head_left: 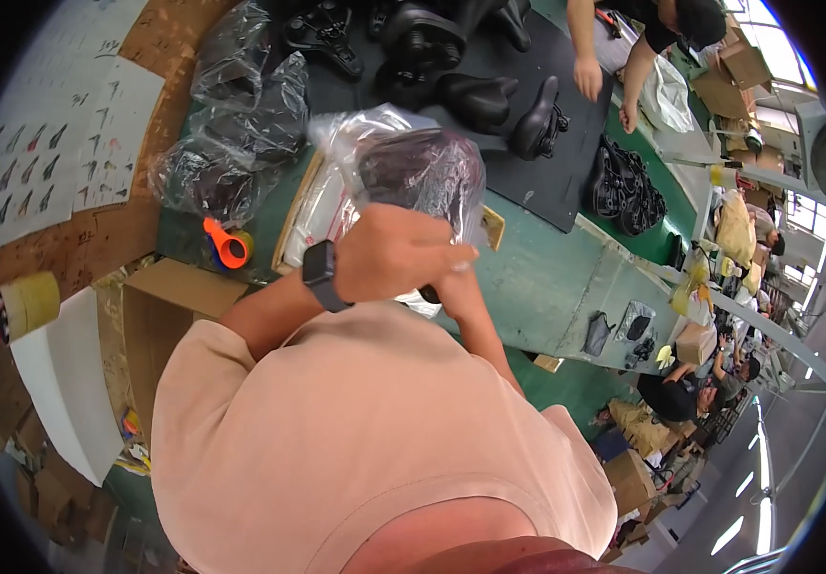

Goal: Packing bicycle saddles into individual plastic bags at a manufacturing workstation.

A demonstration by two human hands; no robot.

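Observation:
A dark bicycle saddle in a clear plastic bag (408, 167) is held over the edge of the green workbench (537, 277). My left hand (389, 253), with a dark watch on its wrist, is closed over the bag's near end. My right hand (453, 279) comes up from below and is mostly hidden under the left. Its fingers pinch the same end of the bag, where a dark part of the saddle sticks out.
Several bagged saddles (241, 124) are heaped at the left. Bare black saddles (490, 100) lie on a black mat. An orange tape dispenser (228, 244), a cardboard box (169, 306) and a tape roll (30, 301) are nearby. Another person's hands (587, 77) rest on the bench's far side.

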